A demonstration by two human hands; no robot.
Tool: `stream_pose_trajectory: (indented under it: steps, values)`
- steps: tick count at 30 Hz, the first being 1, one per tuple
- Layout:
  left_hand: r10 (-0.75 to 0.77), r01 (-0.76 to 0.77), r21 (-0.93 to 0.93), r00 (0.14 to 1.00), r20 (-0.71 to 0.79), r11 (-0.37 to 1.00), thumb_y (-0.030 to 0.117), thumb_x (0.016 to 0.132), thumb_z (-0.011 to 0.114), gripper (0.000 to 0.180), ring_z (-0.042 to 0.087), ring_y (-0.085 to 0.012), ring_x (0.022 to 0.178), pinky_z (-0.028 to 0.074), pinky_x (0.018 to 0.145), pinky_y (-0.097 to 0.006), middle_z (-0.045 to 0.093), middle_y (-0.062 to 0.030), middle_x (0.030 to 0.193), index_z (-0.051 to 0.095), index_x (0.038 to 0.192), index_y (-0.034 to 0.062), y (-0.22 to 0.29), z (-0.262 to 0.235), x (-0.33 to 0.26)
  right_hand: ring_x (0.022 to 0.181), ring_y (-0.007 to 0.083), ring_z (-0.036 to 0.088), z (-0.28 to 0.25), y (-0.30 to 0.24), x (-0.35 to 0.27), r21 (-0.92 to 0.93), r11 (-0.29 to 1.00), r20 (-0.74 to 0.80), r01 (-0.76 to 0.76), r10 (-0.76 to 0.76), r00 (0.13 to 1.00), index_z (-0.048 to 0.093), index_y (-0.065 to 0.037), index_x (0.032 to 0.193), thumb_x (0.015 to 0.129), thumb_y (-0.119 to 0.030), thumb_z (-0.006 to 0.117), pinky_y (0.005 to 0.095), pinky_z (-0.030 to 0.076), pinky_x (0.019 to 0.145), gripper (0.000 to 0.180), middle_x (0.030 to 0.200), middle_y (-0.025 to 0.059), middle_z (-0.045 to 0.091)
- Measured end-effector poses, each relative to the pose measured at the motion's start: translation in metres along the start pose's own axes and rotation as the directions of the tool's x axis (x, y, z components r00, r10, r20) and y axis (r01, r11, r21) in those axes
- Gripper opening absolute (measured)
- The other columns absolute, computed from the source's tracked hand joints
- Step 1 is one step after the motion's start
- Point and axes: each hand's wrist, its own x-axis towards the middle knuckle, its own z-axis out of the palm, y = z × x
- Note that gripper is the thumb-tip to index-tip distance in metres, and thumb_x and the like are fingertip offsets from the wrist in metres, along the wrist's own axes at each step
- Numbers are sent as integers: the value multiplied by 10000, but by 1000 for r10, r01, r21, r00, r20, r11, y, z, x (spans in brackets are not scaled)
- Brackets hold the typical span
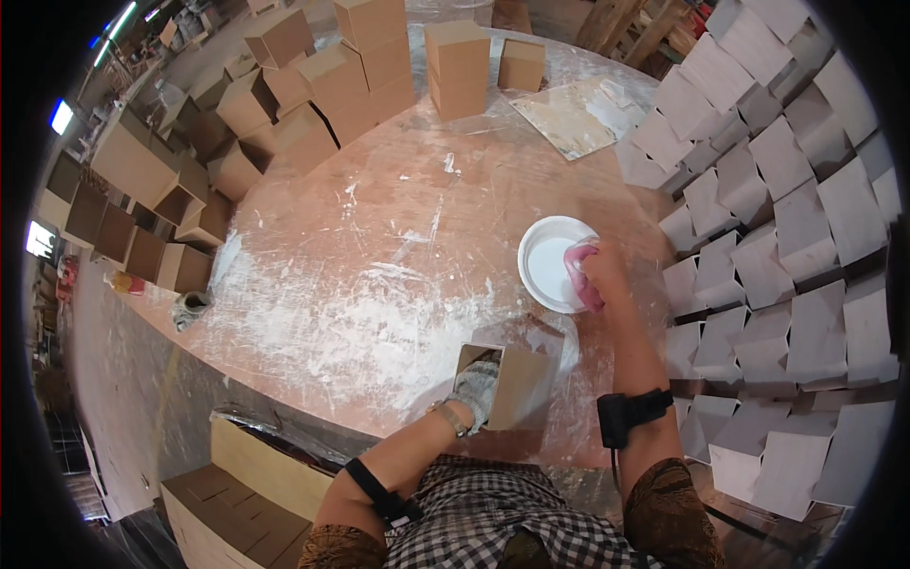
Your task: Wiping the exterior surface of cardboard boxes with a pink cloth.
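Note:
My left hand (pixel 477 391), in a grey knitted glove, reaches into the open end of a brown box (pixel 524 384) and holds it from inside, close to my body. Its fingers are partly hidden by the box walls. Farther off and to the right, my right hand (pixel 609 269) is bare and closed around a pink cloth (pixel 578 276). That cloth is at the right side of a round white bowl (pixel 523 258), whose inside looks white. The bowl rests on a reddish-brown table (pixel 379 199) smeared with white.
Whitish boxes (pixel 763 251) stand stacked along the right side. Plain brown boxes (pixel 332 81) pile up at the far left and back. A white-stained board (pixel 578 114) lies at the back right. An open carton (pixel 232 507) sits at the lower left, below the table edge.

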Motion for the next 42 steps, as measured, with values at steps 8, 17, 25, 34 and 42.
stream_pose_trajectory:
  steps: [8,17,25,34,42]
  values:
    - [-270,249,105,912,308,963,297,833,558,371,555,-325,1046,434,892,-442,619,-144,1065,583,1144,96,15,-35,8,733,320,628,7,-14,-42,-432,870,-21,239,-274,962,676,-105,770,689,-198,549,430,479,648,177,765,140,653]
    - [-422,366,210,775,470,906,344,856,498,396,577,-309,1016,438,882,-385,611,-175,1082,599,1097,47,55,-84,46,655,306,600,-24,0,-98,-460,847,22,267,-289,957,647,-106,692,671,-157,568,414,459,566,97,719,125,635]
    - [-371,350,124,861,348,928,375,849,512,409,592,-311,985,464,831,-382,623,-166,1062,592,1112,72,59,-85,42,591,280,562,-13,6,-192,109,796,-227,595,-563,795,610,-50,688,582,2,566,354,445,510,126,717,109,615]
    - [-460,426,177,794,397,887,347,842,507,401,588,-310,1001,456,852,-390,613,-184,1075,600,1090,46,56,-83,43,723,287,601,19,-12,-216,-130,609,-224,783,-787,575,659,-93,811,588,41,553,357,499,615,281,856,90,652]
    - [-485,411,259,765,423,874,299,826,512,361,590,-318,997,462,845,-395,621,-195,1043,621,1045,34,55,-82,43,833,252,619,14,27,-245,-98,480,-90,872,-876,473,675,-113,792,599,2,569,345,517,680,249,905,55,658]
